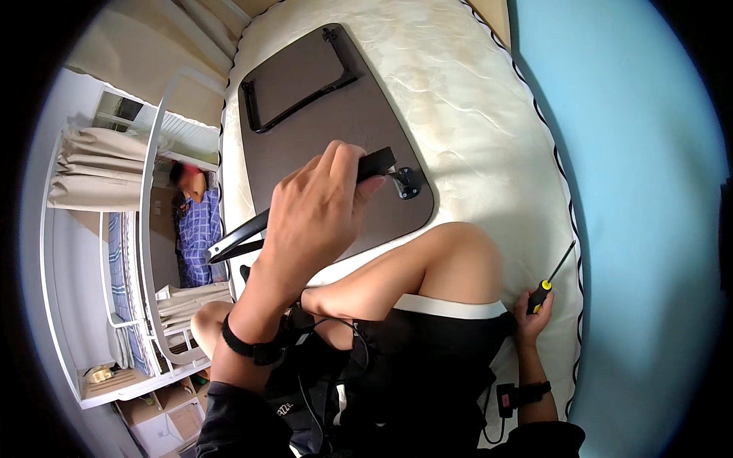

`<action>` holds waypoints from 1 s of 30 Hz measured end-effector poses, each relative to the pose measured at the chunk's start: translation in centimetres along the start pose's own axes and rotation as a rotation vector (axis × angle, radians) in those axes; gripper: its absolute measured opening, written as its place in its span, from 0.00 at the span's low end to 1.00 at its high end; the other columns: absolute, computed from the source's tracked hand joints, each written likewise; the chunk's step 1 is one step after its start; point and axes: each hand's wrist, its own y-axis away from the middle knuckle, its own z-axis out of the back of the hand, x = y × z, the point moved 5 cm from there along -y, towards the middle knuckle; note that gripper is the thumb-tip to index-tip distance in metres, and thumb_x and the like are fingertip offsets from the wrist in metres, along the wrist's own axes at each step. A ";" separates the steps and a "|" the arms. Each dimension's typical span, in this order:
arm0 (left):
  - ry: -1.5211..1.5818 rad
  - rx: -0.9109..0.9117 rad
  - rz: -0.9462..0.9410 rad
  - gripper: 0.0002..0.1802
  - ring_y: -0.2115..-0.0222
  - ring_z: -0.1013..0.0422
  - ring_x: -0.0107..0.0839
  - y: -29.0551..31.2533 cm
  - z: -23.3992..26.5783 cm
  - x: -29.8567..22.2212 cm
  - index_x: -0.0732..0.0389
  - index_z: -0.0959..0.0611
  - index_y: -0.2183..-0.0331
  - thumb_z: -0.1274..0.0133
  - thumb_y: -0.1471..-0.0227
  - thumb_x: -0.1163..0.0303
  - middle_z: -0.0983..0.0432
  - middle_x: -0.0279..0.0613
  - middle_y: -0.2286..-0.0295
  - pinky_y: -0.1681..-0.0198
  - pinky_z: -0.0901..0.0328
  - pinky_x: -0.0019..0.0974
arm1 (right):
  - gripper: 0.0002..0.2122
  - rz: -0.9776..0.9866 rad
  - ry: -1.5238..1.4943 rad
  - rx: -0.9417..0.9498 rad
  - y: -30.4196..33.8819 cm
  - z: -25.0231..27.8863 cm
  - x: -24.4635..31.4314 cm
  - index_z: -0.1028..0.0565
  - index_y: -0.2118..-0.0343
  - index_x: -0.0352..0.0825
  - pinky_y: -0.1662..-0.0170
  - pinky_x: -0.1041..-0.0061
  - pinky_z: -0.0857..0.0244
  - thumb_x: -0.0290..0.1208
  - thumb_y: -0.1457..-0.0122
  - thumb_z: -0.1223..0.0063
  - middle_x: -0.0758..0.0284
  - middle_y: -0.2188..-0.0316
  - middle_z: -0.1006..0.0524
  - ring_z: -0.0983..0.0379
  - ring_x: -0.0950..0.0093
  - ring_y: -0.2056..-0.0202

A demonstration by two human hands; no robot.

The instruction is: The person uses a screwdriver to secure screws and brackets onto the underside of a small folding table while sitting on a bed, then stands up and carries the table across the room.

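Note:
My left hand (317, 206) is closed around a black table leg (377, 161) and holds it raised above the brown tabletop (305, 145), which lies underside up on the mattress. One end of this leg is by a black bracket (409, 183) screwed to the tabletop's near right corner; whether they are joined I cannot tell. The other end points left, past my wrist. A second black leg frame (305, 99) lies folded at the tabletop's far end. At the right, my right hand (531, 319) grips the black and yellow handle of a screwdriver (544, 294), its shaft pointing up and away.
I sit cross-legged on a pale mattress (473, 130), bordered by a blue wall (618, 191) on the right. A white metal bed rail (149, 206) runs along the left. Beyond it, another person (195, 187) is near a lower bunk, with curtains (95, 168) around.

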 end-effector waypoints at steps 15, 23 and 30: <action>0.246 -0.252 0.081 0.18 0.72 0.25 0.40 4.9 2.5 4.2 0.59 0.19 0.58 0.37 0.53 0.66 0.22 0.38 0.69 0.71 0.31 0.36 | 0.11 0.021 0.000 0.002 -0.2 -0.2 0.3 0.35 0.65 0.32 0.73 0.79 0.36 0.28 0.42 0.43 0.68 0.76 0.30 0.33 0.79 0.76; 0.149 -0.330 -0.013 0.14 0.77 0.25 0.34 4.7 1.8 4.2 0.61 0.19 0.63 0.37 0.53 0.70 0.21 0.38 0.72 0.77 0.32 0.33 | 0.10 0.079 0.090 -0.027 -0.4 0.2 -0.8 0.35 0.63 0.31 0.71 0.79 0.36 0.26 0.41 0.45 0.67 0.74 0.30 0.32 0.78 0.75; 0.138 -0.320 -0.034 0.15 0.77 0.25 0.35 4.8 1.9 4.2 0.62 0.19 0.62 0.37 0.53 0.69 0.22 0.40 0.73 0.75 0.32 0.34 | 0.09 -0.004 0.018 -0.022 -0.2 0.2 0.3 0.36 0.63 0.32 0.72 0.79 0.36 0.25 0.40 0.46 0.69 0.74 0.31 0.33 0.79 0.75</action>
